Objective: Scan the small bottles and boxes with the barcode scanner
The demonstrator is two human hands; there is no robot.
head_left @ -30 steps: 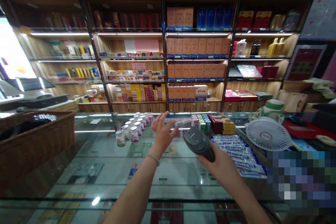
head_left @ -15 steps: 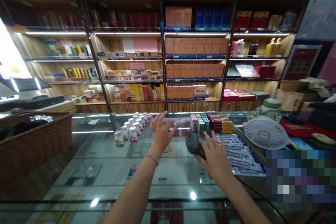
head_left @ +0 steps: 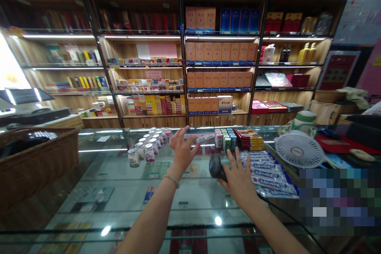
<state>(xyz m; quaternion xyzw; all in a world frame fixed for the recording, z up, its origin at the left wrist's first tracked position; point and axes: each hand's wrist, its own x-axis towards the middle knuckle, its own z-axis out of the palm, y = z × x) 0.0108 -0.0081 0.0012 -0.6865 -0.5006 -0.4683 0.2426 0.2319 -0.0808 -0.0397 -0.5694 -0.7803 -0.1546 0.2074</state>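
Note:
My left hand [head_left: 182,152] hovers above the glass counter [head_left: 125,194], its fingers spread and bent. Just beyond its thumb is a slim white printed packet [head_left: 206,138]; I cannot tell whether the two touch. A dark barcode scanner [head_left: 215,166] with a small blue light has its handle between the thumb and index finger of my right hand [head_left: 240,176]. The other fingers of that hand reach forward. Small white-lidded jars [head_left: 149,152] stand in rows left of my left hand. Several small coloured cylindrical containers [head_left: 228,143] stand beyond my right fingertips.
Blue-and-white long packets [head_left: 272,176] lie right of my right hand, with stacked red and yellow packs [head_left: 248,139] behind. A white fan [head_left: 299,149] stands further right. At left is a wicker basket [head_left: 44,166]. Shelves of boxes [head_left: 220,81] line the back.
My right hand has shifted slightly left, and the scanner's head has turned left and downward with it. My left hand holds nearly the same pose. The whole view has slid a little.

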